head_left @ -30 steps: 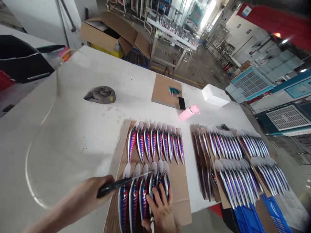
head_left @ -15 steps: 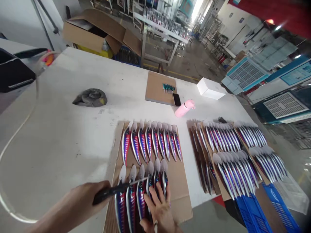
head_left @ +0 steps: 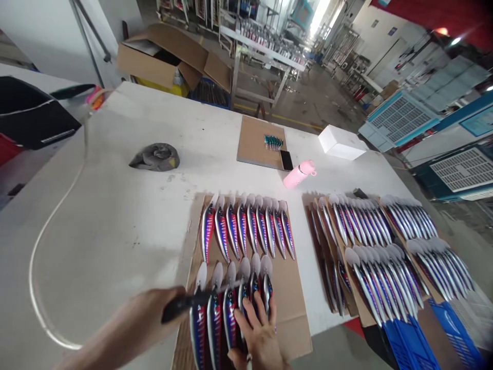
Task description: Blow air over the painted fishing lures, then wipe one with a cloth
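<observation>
**Flat Hand, Light Tip on the Front Row**

Front row of fishing lures (head_left: 215, 318): six, striped purple and red over silver flanks, with clear lips pointing away. Laid side by side at the near end of a cardboard sheet (head_left: 287, 300). Pinned on the right side under the right hand (head_left: 260, 336), which is spread wide and flat with fingers fanned, gripping nothing. Crossed near the heads by the thin pale tip of a dark-handled tool (head_left: 179, 306), with the left hand (head_left: 142, 318) wrapped tight round the handle. Cannot tell whether the tip touches the lures, nor what sort of tip it is.

Judged from this, press straight down with the flat palm so the rounded bodies neither roll nor ride up on one another. Hold the fingertips back from the line of the tip. Rest the tool forearm low for a steady point. Go lightly, since glossy paint and thin lips probably mark or chip easily.

Just beyond, on the same sheet, lies a fuller back row (head_left: 246, 228), its tails near the front lips. Avoid nudging it with the tip.

Left of the sheet, a clear hose (head_left: 50, 226) loops over the white table (head_left: 134, 205) and curves toward the tool arm. Its link to the tool is not visible. Allow it slack so it cannot tug the wrist.

Farther off are a grey rag (head_left: 156, 155), a small board (head_left: 254, 141) with a phone (head_left: 286, 160) on its corner, a pink bottle (head_left: 298, 174) and a white box (head_left: 341, 143). At the right sit more lures (head_left: 370, 257) on overlapping sheets above a blue crate (head_left: 404, 344).
</observation>
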### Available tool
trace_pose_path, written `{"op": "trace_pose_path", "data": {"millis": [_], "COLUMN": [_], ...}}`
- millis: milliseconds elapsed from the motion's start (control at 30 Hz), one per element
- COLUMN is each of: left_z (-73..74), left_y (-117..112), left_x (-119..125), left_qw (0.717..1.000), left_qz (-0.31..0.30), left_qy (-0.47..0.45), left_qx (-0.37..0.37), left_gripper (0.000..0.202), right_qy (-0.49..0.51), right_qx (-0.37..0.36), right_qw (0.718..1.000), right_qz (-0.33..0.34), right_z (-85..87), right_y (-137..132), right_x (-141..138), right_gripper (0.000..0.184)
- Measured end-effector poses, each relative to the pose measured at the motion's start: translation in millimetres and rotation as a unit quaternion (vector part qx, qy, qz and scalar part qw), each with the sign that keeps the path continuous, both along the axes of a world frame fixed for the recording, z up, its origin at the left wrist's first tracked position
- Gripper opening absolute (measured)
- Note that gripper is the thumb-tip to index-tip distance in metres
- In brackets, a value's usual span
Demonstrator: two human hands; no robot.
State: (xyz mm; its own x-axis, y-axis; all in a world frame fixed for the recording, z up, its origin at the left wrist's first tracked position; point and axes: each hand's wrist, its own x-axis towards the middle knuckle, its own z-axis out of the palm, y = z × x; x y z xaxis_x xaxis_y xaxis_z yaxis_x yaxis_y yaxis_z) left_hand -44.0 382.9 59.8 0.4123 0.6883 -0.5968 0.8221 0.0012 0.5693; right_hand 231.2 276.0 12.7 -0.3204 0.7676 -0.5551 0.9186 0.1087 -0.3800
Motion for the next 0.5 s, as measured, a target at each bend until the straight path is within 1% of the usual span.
{"op": "trace_pose_path", "data": {"millis": [67,167,200,267,333,433,500], "left_z": [1.0,-4.0,-6.8,-12.6,-16.6,-17.5,-15.4], "left_y": [-2.5,3.9,7.5,14.2,18.1,16.8,12.8], "left_x": [7.8,25.7,30.4,36.0,36.4,28.9,18.1], "left_qw": [0.999,0.999,0.999,0.999,0.999,0.999,0.999], "left_qz": [-0.02,0.014,0.016,-0.009,-0.015,0.024,0.009], "left_qy": [-0.035,-0.044,-0.043,-0.038,-0.039,-0.037,-0.041], "left_qx": [-0.003,0.007,0.013,0.026,0.023,-0.003,0.003], "left_gripper": [0.018,0.022,0.023,0.019,0.021,0.024,0.019], "right_qy": [-0.003,-0.003,-0.005,-0.006,-0.008,-0.008,-0.011], "right_qx": [0.005,0.015,0.022,0.037,0.043,0.041,0.035], "right_qw": [1.0,1.0,1.0,0.999,0.999,0.999,0.999], "right_qz": [-0.001,0.003,0.007,0.017,0.019,0.015,0.01], "right_z": [1.5,0.0,-1.7,-5.9,-9.2,-10.2,-9.7], "right_y": [0.6,-0.9,-1.9,-4.1,-5.0,-3.5,-2.8], "right_x": [-1.5,0.1,1.5,4.2,5.7,5.1,4.4], "right_gripper": [0.067,0.066,0.066,0.068,0.07,0.068,0.066]}}
